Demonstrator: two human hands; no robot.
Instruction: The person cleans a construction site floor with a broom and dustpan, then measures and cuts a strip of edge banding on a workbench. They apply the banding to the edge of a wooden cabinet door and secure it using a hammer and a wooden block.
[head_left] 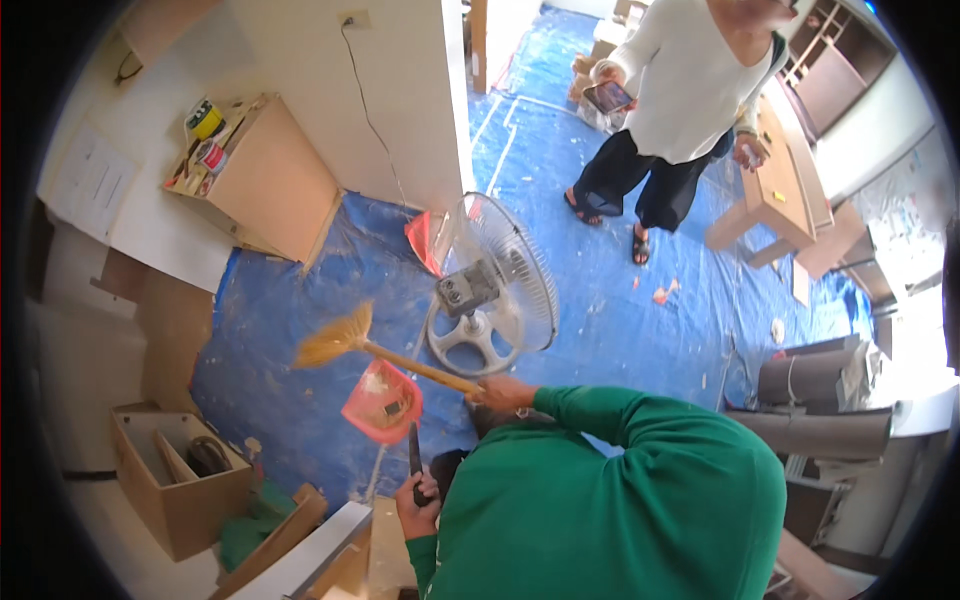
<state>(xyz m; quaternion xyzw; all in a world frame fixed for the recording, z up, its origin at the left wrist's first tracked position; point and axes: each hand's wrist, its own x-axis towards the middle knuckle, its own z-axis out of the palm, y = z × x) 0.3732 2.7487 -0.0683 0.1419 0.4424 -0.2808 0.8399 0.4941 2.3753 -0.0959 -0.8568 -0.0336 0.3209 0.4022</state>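
My right hand [505, 393] is closed on the wooden handle of a straw broom [336, 345], held at a slant above the blue floor sheeting [265, 300]. Low at the centre, my left hand [420, 493] grips the dark handle of a pink dustpan [365, 402], which has pale debris and a small dark piece in it. The broom head is just beyond the pan's far edge; whether it touches the floor I cannot tell. Past the broom stands a grey fan [515, 260] with a round cage, beside a crumpled red item [422, 238].
A person [670, 90] stands ahead holding a phone [607, 97]. At left are a wooden cabinet [265, 170] with cans and an open box [170, 500] near loose boards. A wooden bench [775, 200] and dark rolls [810, 435] line the right. A cord hangs down the wall.
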